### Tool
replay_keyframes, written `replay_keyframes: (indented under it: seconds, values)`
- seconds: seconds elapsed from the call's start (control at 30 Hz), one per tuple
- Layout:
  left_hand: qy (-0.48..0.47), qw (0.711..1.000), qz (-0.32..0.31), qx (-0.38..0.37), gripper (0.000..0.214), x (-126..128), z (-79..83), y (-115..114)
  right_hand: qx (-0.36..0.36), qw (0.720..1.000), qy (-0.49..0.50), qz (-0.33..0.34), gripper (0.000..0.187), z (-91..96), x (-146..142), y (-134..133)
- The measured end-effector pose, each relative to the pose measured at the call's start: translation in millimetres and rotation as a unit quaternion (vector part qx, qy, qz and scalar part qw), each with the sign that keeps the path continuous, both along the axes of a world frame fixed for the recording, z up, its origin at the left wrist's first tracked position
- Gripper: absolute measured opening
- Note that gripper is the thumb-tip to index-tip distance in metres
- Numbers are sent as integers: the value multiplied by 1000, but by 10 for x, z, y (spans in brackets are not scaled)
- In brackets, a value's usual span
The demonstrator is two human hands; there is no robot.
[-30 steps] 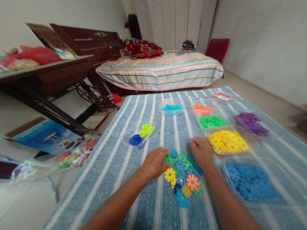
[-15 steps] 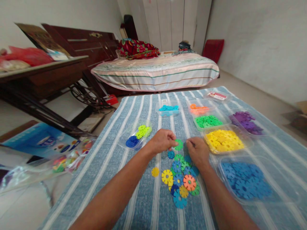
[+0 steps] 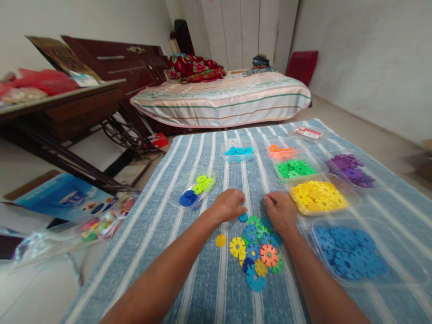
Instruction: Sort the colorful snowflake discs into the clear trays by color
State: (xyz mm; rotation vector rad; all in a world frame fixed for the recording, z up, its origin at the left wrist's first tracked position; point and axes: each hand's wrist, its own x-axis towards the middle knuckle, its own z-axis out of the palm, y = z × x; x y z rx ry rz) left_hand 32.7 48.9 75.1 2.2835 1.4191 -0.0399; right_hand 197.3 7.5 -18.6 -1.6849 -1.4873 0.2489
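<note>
My left hand (image 3: 230,205) is closed, with its fingertips at the upper edge of a small dark-blue notched disc (image 3: 243,218) lying on the cloth. I cannot tell whether they grip it. My right hand (image 3: 280,212) rests on the right, fingers curled in; what they hold, if anything, is hidden. Between and below the hands lies a loose pile of mixed notched plastic discs, with an orange disc (image 3: 269,255), a yellow disc (image 3: 237,247), a light-blue disc (image 3: 255,278) and green discs (image 3: 254,221) among them. A small yellow disc (image 3: 221,240) lies apart to the left.
Clear tubs of sorted discs stand around: blue discs (image 3: 351,252), yellow discs (image 3: 319,196), green discs (image 3: 295,168), purple discs (image 3: 351,170), orange discs (image 3: 281,151), cyan discs (image 3: 239,153). Another tub holds lime discs (image 3: 204,184) and navy discs (image 3: 188,198). A bed (image 3: 219,103) stands behind.
The green disc that was at my left fingertips is out of sight. My left hand has come down slightly toward the small blue disc. My right hand stays nearly in place.
</note>
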Motion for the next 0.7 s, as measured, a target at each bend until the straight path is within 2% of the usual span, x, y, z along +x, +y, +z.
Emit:
replay_keyframes:
  seconds: [0.13, 0.43, 0.57, 0.7]
  values:
    - [25, 1000, -16, -7, 15, -83, -103, -111, 4, 1000, 0, -1, 27, 5, 0, -7]
    - [-72, 996, 21, -48, 11, -180, -236, -120, 0, 1000, -5, 7, 27, -36, 12, 0]
    - [-116, 990, 31, -70, 8, -227, -244, -106, 3, 1000, -7, 2, 26, -27, 7, -2]
    - [-136, 980, 55, -131, 6, -247, -204, -86, 8, 1000, -4, 2, 27, -15, 0, -1]
